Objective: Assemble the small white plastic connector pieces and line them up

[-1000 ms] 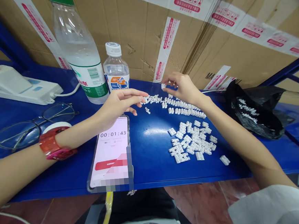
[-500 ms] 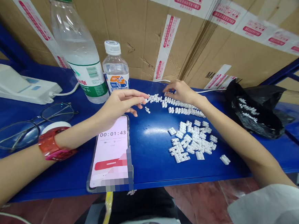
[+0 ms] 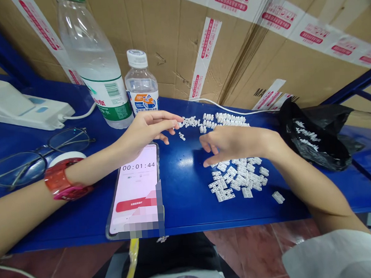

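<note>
My left hand (image 3: 154, 126) has its thumb and index finger drawn close together beside a heap of small white plastic pieces (image 3: 190, 121). White bits show at the fingertips, but I cannot tell whether they are held or lie behind. One small piece (image 3: 182, 136) lies apart just below. My right hand (image 3: 230, 142) hovers with bent fingers spread, nothing visible in them, over the upper edge of a scattered pile of flat white plastic clips (image 3: 240, 179). Behind it, rows of white clips (image 3: 230, 118) stand side by side, partly hidden by the hand.
A phone (image 3: 134, 190) showing a timer lies front left of centre. Two bottles, one large (image 3: 104, 85) and one small (image 3: 141, 82), stand behind my left hand. Eyeglasses (image 3: 17, 167) and a power strip (image 3: 25, 104) are at left. A black plastic bag (image 3: 324, 145) holds white pieces at right.
My right hand has drawn back from the far rows toward me, over the scattered pile, and its fingers have spread. My left hand stays nearly still.
</note>
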Action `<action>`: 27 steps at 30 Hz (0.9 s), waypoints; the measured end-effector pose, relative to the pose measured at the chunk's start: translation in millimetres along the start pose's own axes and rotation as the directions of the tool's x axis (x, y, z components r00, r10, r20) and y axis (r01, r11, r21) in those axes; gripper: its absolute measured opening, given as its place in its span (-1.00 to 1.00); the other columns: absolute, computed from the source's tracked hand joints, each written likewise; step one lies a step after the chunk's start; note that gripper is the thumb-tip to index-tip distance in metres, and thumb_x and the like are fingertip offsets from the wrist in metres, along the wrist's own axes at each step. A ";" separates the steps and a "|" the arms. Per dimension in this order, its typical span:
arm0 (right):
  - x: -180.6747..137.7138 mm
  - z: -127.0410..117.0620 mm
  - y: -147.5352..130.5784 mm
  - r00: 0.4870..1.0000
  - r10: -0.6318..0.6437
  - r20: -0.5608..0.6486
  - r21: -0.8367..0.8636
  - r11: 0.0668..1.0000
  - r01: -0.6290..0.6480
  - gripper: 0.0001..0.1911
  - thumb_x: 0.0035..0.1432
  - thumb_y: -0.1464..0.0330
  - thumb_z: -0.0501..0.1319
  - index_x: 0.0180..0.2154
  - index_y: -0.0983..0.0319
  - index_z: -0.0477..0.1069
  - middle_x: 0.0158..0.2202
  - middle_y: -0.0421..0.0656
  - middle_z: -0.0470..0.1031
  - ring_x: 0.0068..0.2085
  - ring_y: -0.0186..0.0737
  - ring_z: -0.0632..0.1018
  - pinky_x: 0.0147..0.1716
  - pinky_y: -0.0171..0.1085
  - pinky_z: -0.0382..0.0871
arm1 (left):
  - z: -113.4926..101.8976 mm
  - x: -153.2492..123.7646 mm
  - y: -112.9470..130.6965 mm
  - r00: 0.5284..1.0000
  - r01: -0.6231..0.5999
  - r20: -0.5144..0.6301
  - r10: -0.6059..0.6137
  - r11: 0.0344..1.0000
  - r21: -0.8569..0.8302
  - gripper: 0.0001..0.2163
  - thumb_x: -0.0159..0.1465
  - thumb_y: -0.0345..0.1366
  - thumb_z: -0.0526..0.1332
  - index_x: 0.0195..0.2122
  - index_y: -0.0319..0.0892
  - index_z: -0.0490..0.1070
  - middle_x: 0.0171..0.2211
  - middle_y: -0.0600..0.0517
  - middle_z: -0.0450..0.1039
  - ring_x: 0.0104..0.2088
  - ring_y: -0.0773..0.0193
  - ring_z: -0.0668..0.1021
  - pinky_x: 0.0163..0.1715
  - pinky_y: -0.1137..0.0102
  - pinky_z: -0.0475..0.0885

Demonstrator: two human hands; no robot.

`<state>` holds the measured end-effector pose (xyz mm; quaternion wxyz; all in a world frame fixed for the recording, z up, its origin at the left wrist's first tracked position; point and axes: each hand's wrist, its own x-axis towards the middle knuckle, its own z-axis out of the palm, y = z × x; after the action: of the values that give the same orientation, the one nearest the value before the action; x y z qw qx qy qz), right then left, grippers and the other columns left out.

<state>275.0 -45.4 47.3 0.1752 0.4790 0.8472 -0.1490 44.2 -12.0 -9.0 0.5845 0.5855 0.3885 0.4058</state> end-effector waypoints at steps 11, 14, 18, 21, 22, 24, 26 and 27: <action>-2.0 4.3 -4.5 0.993 0.027 0.111 -0.025 0.999 -0.024 -0.75 0.22 0.26 0.37 -0.12 0.20 0.42 -0.33 -0.19 0.54 -0.38 -0.26 0.45 -0.38 -0.23 0.27 | -0.6 -1.7 0.9 1.000 -0.018 0.012 0.018 1.000 0.000 -0.86 0.19 -0.33 0.44 -0.22 -0.19 0.73 -0.36 0.00 0.59 -0.36 0.32 0.56 -0.48 0.49 0.48; -0.7 4.4 -1.9 0.993 0.015 0.117 -0.034 0.999 -0.011 -0.84 0.21 0.35 0.32 -0.17 0.20 0.43 -0.33 -0.18 0.54 -0.39 -0.27 0.44 -0.39 -0.24 0.25 | -0.8 -1.5 1.5 1.000 -0.013 0.012 0.013 1.000 0.001 -0.87 0.19 -0.34 0.45 -0.23 -0.19 0.73 -0.38 0.01 0.59 -0.38 0.33 0.56 -0.49 0.50 0.48; 5.3 1.4 -2.5 0.993 -0.113 -0.017 0.002 0.994 0.113 -0.87 0.25 0.44 0.24 -0.14 0.23 0.46 -0.31 -0.17 0.56 -0.37 -0.28 0.45 -0.35 -0.26 0.24 | -0.4 -0.5 1.8 1.000 -0.002 0.028 0.002 1.000 0.010 -0.87 0.16 -0.35 0.48 -0.25 -0.18 0.72 -0.39 0.01 0.60 -0.37 0.32 0.56 -0.51 0.50 0.48; 11.7 -1.5 -3.9 0.929 -0.201 -0.311 0.051 0.973 0.227 -0.86 0.30 0.45 0.22 -0.09 0.28 0.45 -0.25 -0.14 0.57 -0.33 -0.29 0.47 -0.27 -0.27 0.26 | -0.2 0.3 0.7 0.999 0.013 0.042 -0.014 1.000 0.010 -0.87 0.16 -0.31 0.51 -0.26 -0.18 0.72 -0.38 0.00 0.61 -0.37 0.30 0.56 -0.52 0.49 0.49; 13.7 -1.9 -4.4 0.885 -0.212 -0.415 0.059 0.964 0.259 -0.86 0.32 0.43 0.21 -0.08 0.29 0.44 -0.24 -0.13 0.56 -0.31 -0.29 0.47 -0.25 -0.27 0.27 | -0.3 0.5 0.2 0.999 0.018 0.050 -0.019 1.000 0.007 -0.86 0.16 -0.29 0.51 -0.26 -0.18 0.72 -0.38 -0.01 0.61 -0.36 0.30 0.56 -0.52 0.48 0.49; 17.2 -1.4 -5.5 0.790 -0.218 -0.574 0.077 0.945 0.317 -0.86 0.37 0.37 0.20 -0.09 0.28 0.45 -0.24 -0.15 0.55 -0.29 -0.29 0.48 -0.22 -0.28 0.28 | -0.8 0.4 -0.9 0.997 0.019 0.081 -0.019 1.000 -0.007 -0.84 0.16 -0.25 0.52 -0.25 -0.16 0.72 -0.36 -0.02 0.63 -0.34 0.28 0.58 -0.50 0.47 0.51; 20.3 1.1 -7.1 0.725 -0.205 -0.657 0.101 0.930 0.354 -0.85 0.39 0.31 0.21 -0.11 0.27 0.45 -0.26 -0.16 0.54 -0.29 -0.30 0.47 -0.22 -0.29 0.30 | -1.4 -0.1 -1.6 0.990 0.016 0.137 -0.012 0.999 -0.031 -0.83 0.17 -0.21 0.52 -0.25 -0.15 0.73 -0.35 -0.04 0.65 -0.31 0.24 0.61 -0.48 0.45 0.51; 21.9 2.9 -8.2 0.700 -0.202 -0.685 0.098 0.926 0.364 -0.85 0.39 0.29 0.22 -0.13 0.26 0.46 -0.27 -0.16 0.53 -0.28 -0.29 0.47 -0.22 -0.28 0.30 | -1.6 -0.3 -1.8 0.987 0.018 0.162 -0.011 0.999 -0.045 -0.83 0.17 -0.20 0.52 -0.26 -0.15 0.73 -0.35 -0.05 0.66 -0.30 0.22 0.62 -0.48 0.44 0.51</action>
<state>257.9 -34.0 35.7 -0.2180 0.3800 0.8945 -0.0895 42.7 -11.7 -10.8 0.6305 0.5999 0.3345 0.3616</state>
